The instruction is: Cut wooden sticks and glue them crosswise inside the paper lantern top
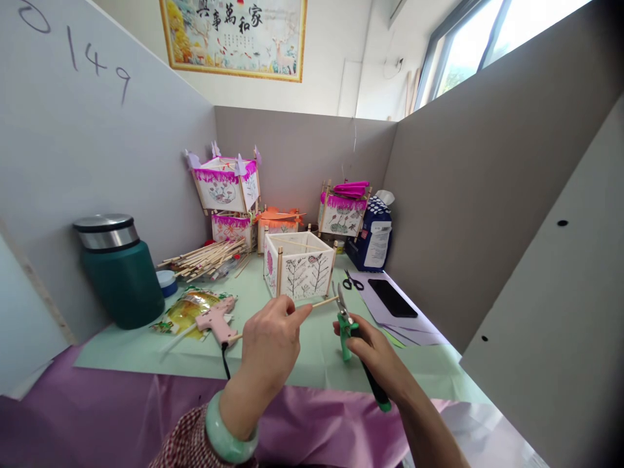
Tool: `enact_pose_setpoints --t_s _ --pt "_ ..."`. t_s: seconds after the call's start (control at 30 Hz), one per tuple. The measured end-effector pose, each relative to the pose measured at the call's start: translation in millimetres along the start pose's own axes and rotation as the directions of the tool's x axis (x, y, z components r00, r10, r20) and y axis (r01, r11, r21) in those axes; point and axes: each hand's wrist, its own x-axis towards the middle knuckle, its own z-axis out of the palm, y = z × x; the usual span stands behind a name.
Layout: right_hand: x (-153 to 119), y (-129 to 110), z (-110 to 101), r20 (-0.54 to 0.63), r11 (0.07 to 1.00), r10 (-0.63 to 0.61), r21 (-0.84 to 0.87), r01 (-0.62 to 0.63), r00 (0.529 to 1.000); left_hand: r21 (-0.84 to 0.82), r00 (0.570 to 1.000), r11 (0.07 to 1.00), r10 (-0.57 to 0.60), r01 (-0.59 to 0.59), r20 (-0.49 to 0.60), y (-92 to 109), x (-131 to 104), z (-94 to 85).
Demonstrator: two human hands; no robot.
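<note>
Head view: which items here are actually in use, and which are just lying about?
In use:
left hand holding a thin stick
right hand holding green shears, blades at the stick's tip

Lying about:
glue gun
flask
stick pile
scissors
phone
lanterns

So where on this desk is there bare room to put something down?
Bare green mat lies below the left hand and right hand, between the glue gun and the phone. The purple cloth at near left is free too. The back is crowded: lanterns, stick pile, flask.
</note>
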Motion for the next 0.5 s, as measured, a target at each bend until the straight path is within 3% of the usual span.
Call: enact_pose_setpoints --t_s 0.5 --pt "0.2 0.1 1.3 0.000 1.000 -0.017 -0.021 0.017 1.000 -0.006 0.999 1.000 0.011 -0.011 0.039 2.2 4.9 -3.3"
